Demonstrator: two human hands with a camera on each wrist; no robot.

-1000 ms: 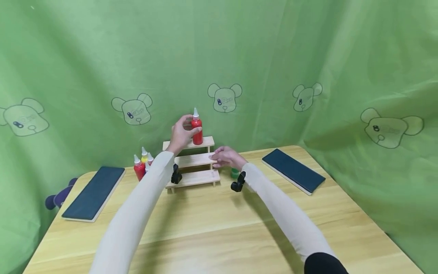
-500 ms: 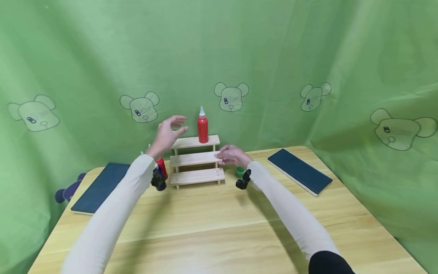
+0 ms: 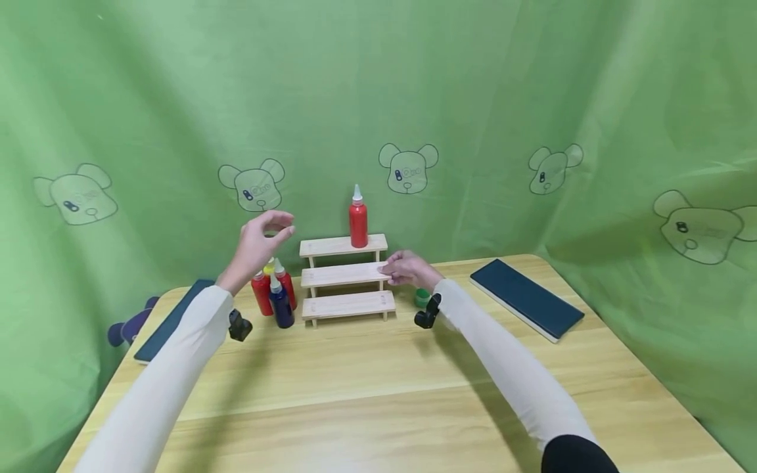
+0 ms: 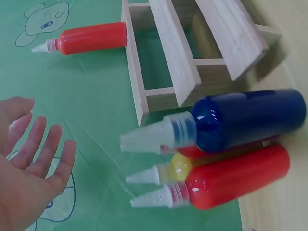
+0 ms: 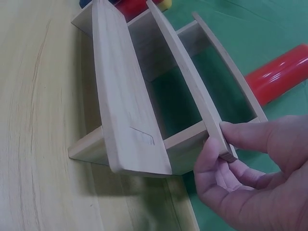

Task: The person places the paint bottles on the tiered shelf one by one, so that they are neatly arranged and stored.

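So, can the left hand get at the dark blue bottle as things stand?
Probably yes. The left hand hovers open and empty just above the cluster; the dark blue bottle stands at its front, with nothing over its nozzle.

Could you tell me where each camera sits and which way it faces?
Head: worn high, looking forward and down at the table; both sleeved arms show.
Left wrist: beside the open left hand, facing the blue bottle.
Right wrist: faces the right hand pinching the wooden rack.
All share rack and red bottle.
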